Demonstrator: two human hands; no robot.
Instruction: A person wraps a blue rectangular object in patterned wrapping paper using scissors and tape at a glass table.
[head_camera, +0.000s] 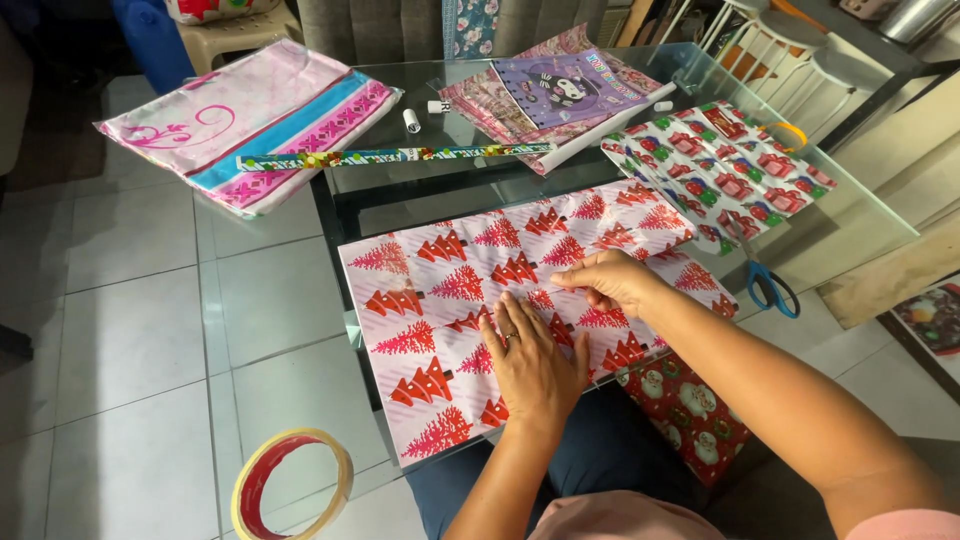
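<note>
Tree-print wrapping sheet (480, 290) lies at near edge of glass tabletop (850, 215), scissors (768, 283) just right of it. Left hand (532, 362) flat, fingers spread, pinning sheet; grip holds nothing. Right hand (610, 282) pinches fold just beyond left. Judgement: keep palm firm, run crease evenly along sheet.

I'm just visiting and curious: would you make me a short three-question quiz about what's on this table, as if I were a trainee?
1. True or false: both hands lie on the sheet printed with red trees.
2. Which lies right of that sheet, near the table edge? A) scissors B) a stapler C) a ruler
3. Fill in: the tape roll at lower left is ___ in shape.

Key:
1. True: the left hand presses flat and the right hand rests on the tree-print paper.
2. A: the blue-handled scissors lie on the glass table.
3. Ring: the tape roll.
</note>
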